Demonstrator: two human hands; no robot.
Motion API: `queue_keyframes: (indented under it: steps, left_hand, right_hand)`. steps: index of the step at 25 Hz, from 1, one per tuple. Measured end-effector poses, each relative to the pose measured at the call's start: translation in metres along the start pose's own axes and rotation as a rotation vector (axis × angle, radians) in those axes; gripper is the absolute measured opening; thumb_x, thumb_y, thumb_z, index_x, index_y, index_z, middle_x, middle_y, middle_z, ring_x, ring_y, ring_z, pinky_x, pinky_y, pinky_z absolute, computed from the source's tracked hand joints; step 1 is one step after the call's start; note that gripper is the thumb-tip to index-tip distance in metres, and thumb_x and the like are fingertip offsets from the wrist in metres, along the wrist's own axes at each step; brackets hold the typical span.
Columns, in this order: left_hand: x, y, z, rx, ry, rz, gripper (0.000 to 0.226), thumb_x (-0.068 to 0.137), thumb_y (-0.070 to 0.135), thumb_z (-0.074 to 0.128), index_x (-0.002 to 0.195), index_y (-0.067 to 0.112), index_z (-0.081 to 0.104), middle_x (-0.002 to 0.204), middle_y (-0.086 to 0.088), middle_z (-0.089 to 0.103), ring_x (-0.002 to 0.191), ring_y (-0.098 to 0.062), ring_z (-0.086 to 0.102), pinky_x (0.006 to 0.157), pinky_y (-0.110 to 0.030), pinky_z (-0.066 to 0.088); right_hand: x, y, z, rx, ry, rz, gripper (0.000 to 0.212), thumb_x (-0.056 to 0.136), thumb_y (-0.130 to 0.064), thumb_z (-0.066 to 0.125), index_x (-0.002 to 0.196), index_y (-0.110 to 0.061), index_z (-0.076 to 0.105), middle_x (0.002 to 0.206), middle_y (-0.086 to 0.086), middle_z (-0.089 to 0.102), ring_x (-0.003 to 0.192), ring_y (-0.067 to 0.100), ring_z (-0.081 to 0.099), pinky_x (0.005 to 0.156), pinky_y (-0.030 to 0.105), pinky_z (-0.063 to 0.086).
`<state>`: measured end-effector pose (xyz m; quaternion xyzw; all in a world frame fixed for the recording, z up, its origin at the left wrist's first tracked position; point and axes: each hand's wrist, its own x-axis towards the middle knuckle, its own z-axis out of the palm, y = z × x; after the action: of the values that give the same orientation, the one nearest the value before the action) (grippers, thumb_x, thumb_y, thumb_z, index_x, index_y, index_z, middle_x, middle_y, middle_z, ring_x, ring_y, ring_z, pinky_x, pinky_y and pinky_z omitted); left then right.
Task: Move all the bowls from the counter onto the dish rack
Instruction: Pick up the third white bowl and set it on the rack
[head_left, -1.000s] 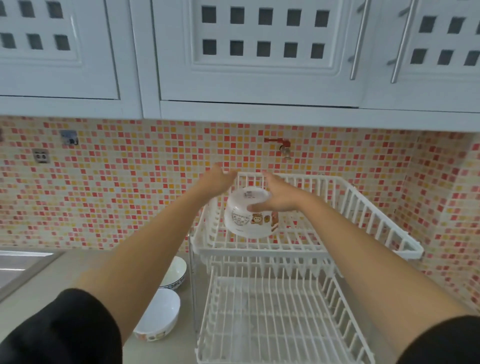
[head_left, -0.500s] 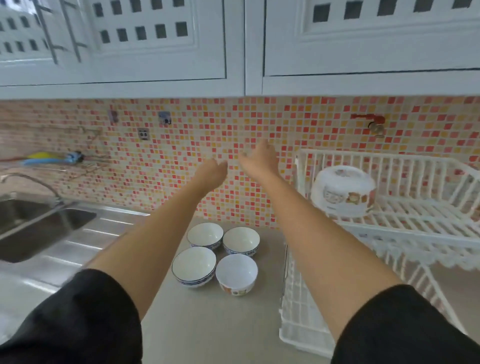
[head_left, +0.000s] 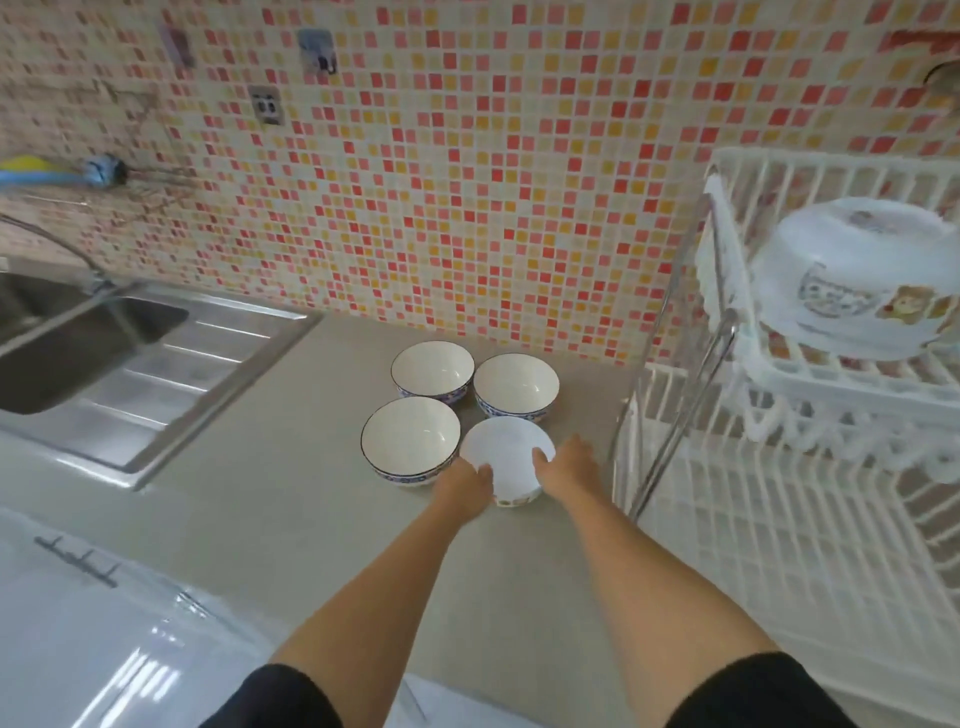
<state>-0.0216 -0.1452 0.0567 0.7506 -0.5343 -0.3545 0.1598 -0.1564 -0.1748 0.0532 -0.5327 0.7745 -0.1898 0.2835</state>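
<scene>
Several bowls stand upright in a cluster on the grey counter. The nearest is a white bowl (head_left: 506, 457) with cartoon prints on its side. My left hand (head_left: 465, 483) is at its left rim and my right hand (head_left: 569, 467) at its right rim, both gripping it. Three blue-rimmed bowls sit beside it: front left (head_left: 410, 441), back left (head_left: 432, 369) and back right (head_left: 516, 383). A white cartoon bowl (head_left: 852, 280) lies upside down on the top tier of the white dish rack (head_left: 810, 374) at the right.
A steel sink (head_left: 67, 338) with drainboard lies at the left, its tap arching over it. The rack's lower tier (head_left: 779, 545) is bare. A mosaic tile wall (head_left: 467, 182) runs behind the counter. A glossy white surface sits at the lower left.
My view swung left and down from the rack to the counter. Both hands left the cartoon bowl on the rack's top tier, came down and closed on the nearest white bowl.
</scene>
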Motion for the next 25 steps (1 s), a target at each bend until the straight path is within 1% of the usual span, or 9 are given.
queue_keyframes:
  steps: [3,6,10,14,17,19,21,22,25]
  left_hand:
    - [0.008,-0.013,0.028,-0.156,-0.004,0.001,0.057,0.098,0.022,0.042,0.147,-0.002,0.022,0.149,-0.019,0.038,0.136,-0.033,0.039,0.106,-0.031,0.033]
    - [0.007,-0.019,0.042,-0.256,0.03,-0.017,0.057,0.097,0.018,0.044,0.145,0.001,0.021,0.145,-0.019,0.042,0.131,-0.035,0.044,0.102,-0.032,0.037]
    - [0.0,-0.017,0.039,-0.432,0.082,-0.037,0.059,0.1,0.034,0.035,0.15,0.01,0.016,0.145,-0.017,0.045,0.129,-0.036,0.047,0.102,-0.038,0.037]
    - [-0.023,-0.008,0.014,-0.679,0.177,-0.039,0.058,0.099,0.049,0.02,0.14,0.009,0.032,0.139,-0.012,0.047,0.123,-0.029,0.047,0.098,-0.036,0.035]
    - [-0.035,0.008,-0.021,-0.901,0.201,-0.079,0.07,0.089,0.066,0.018,0.14,0.021,0.034,0.137,-0.009,0.049,0.124,-0.029,0.049,0.108,-0.043,0.037]
    - [-0.046,0.027,-0.053,-1.068,0.183,0.017,0.065,0.086,0.067,0.024,0.129,0.023,0.046,0.127,-0.008,0.057,0.115,-0.025,0.055,0.101,-0.039,0.045]
    - [-0.069,0.055,-0.092,-1.204,0.185,0.213,0.04,0.096,0.051,0.03,0.105,0.024,0.057,0.112,-0.007,0.062,0.105,-0.021,0.057,0.085,-0.028,0.049]
    - [-0.082,0.071,-0.113,-1.245,0.184,0.311,0.031,0.098,0.043,0.031,0.098,0.026,0.057,0.11,-0.007,0.061,0.104,-0.02,0.057,0.083,-0.026,0.049]
    - [-0.126,0.116,-0.158,-1.231,0.201,0.629,0.027,0.096,0.042,0.033,0.094,0.031,0.058,0.113,-0.005,0.058,0.107,-0.018,0.054,0.097,-0.027,0.046]
  right_hand:
    - [0.021,0.024,0.037,0.022,-0.074,0.076,0.063,0.091,-0.038,0.053,0.137,0.002,0.037,0.137,0.021,0.051,0.124,0.037,0.051,0.101,0.041,0.044]
    - [0.023,0.041,0.056,0.06,-0.071,0.095,0.052,0.082,-0.031,0.054,0.128,-0.007,0.048,0.125,0.018,0.061,0.11,0.038,0.06,0.093,0.044,0.05]
    - [0.003,0.055,0.058,0.13,-0.022,0.036,0.043,0.071,-0.027,0.046,0.113,-0.016,0.047,0.112,0.012,0.062,0.093,0.035,0.063,0.079,0.044,0.055]
    - [-0.042,0.043,0.026,0.307,0.053,-0.078,0.033,0.086,-0.015,0.05,0.118,-0.013,0.041,0.114,0.009,0.06,0.098,0.031,0.061,0.07,0.027,0.045]
    - [-0.075,0.004,-0.012,0.676,0.021,-0.216,0.05,0.08,-0.044,0.05,0.115,-0.013,0.033,0.114,0.002,0.051,0.091,0.011,0.055,0.061,0.008,0.04]
    - [-0.094,-0.032,-0.044,0.776,0.039,-0.317,0.053,0.077,-0.056,0.042,0.11,-0.016,0.028,0.107,-0.006,0.044,0.093,0.007,0.05,0.067,0.006,0.038]
    - [-0.115,-0.068,-0.08,0.813,0.071,-0.452,0.056,0.076,-0.06,0.041,0.11,-0.018,0.025,0.107,-0.008,0.041,0.094,0.003,0.05,0.07,0.006,0.039]
    - [-0.126,-0.083,-0.1,0.842,0.08,-0.54,0.055,0.077,-0.057,0.042,0.111,-0.018,0.024,0.107,-0.011,0.04,0.094,-0.003,0.05,0.07,0.005,0.042]
    - [-0.154,-0.116,-0.158,0.98,0.057,-0.748,0.051,0.082,-0.044,0.047,0.116,-0.019,0.018,0.109,-0.019,0.034,0.101,-0.01,0.047,0.077,0.003,0.046]
